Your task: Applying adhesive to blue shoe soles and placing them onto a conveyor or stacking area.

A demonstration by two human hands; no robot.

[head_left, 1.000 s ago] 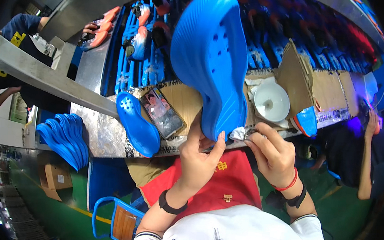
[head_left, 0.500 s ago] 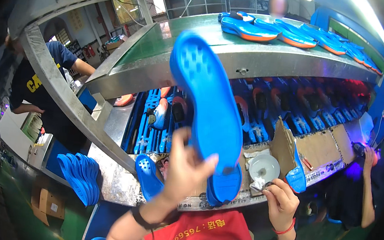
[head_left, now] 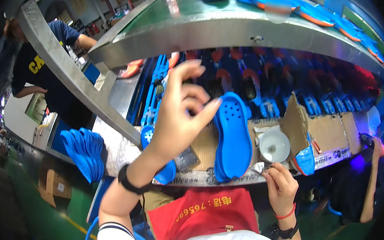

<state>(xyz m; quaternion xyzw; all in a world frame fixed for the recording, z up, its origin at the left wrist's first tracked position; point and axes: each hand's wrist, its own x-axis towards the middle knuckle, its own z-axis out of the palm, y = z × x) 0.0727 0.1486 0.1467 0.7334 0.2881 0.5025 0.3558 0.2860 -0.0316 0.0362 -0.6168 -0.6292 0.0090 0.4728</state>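
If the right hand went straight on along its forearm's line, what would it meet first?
Most likely the white bowl, just ahead of the right hand. Its height above the table is hard to judge here, so it might pass over instead.

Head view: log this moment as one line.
Left hand: open, empty; right hand: pinching crumpled white wad; blue perforated shoe sole: lying on cardboard; white bowl: right of sole

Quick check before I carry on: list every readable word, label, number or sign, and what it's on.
Wording not copied here.
Red apron: yellow characters and digits, readable.
Co-worker's dark shirt: large yellow letters, partly hidden by the metal beam.
Tape along the worktable edge: black print, partly readable.
White label on a carton: too small.
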